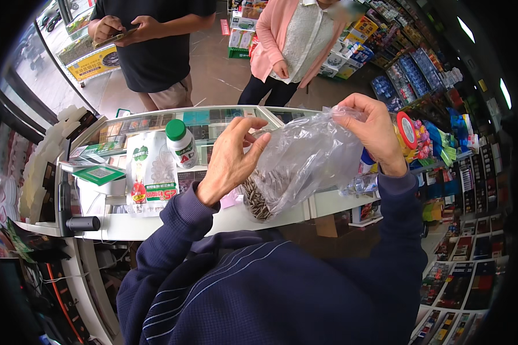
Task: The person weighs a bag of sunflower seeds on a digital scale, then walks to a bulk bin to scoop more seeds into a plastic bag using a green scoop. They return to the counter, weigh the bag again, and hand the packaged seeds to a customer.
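Observation:
A clear plastic bag [302, 159] with sunflower seeds [259, 200] in its lower left corner leans over the glass display counter. My right hand [369, 127] pinches the bag's upper right end between thumb and fingers. At the bag's left side is my left hand [237, 155], its thumb and fingers apart and curved; nothing shows between them. Left of it stand a white bottle with a green cap [181, 144] and a white printed pouch [151, 172], which lies on the counter.
Green printed cards [99, 174] and a black stand [64, 198] are at the counter's left. A red-lidded jar [406, 130] and packaged sweets are at the right. Beyond the counter stand a person holding a phone [116, 36] and a person in a pink cardigan [270, 39].

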The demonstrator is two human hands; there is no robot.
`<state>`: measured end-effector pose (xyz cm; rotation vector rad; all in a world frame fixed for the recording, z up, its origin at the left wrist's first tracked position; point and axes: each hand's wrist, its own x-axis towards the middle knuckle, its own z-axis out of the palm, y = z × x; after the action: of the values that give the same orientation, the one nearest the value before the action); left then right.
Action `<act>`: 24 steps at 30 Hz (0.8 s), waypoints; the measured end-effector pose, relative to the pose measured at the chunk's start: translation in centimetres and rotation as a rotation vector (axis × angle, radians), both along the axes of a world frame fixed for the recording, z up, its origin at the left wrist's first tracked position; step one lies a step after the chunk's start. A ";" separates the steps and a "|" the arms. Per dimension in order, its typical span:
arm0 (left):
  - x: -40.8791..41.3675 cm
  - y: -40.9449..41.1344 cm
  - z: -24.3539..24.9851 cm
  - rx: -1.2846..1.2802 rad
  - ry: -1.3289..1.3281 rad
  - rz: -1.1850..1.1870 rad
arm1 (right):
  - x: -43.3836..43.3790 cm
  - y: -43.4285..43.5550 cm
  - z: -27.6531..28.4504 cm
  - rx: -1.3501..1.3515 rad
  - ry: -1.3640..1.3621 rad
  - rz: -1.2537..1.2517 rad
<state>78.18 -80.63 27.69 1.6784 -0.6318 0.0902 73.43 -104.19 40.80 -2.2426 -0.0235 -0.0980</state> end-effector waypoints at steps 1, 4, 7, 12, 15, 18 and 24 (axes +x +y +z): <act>-0.3 0.3 -0.8 0.025 0.068 0.054 | -0.1 -0.2 0.2 0.007 -0.013 -0.024; -2.3 1.2 -2.4 0.071 0.262 0.117 | -0.3 -0.8 0.4 0.027 -0.050 -0.082; -3.2 1.0 -4.5 0.084 0.390 -0.054 | -0.4 -1.1 0.5 0.003 -0.024 -0.117; -2.7 -2.5 -5.2 -0.131 0.313 -0.176 | -0.6 -0.6 0.8 0.054 0.006 -0.121; -2.4 -3.9 -4.8 -0.450 0.568 -0.258 | -0.9 -0.9 0.6 0.080 0.054 -0.132; -1.7 -4.1 -4.7 -0.740 0.780 -0.313 | -1.2 -1.4 0.2 0.104 0.058 -0.122; 0.7 -2.9 -5.1 -0.955 0.836 -0.318 | -1.7 -3.2 -0.9 -0.065 0.139 -0.075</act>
<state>78.90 -83.52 22.61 0.5681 -0.1364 -0.4567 71.72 -107.41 39.91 -2.3102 0.1346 0.0191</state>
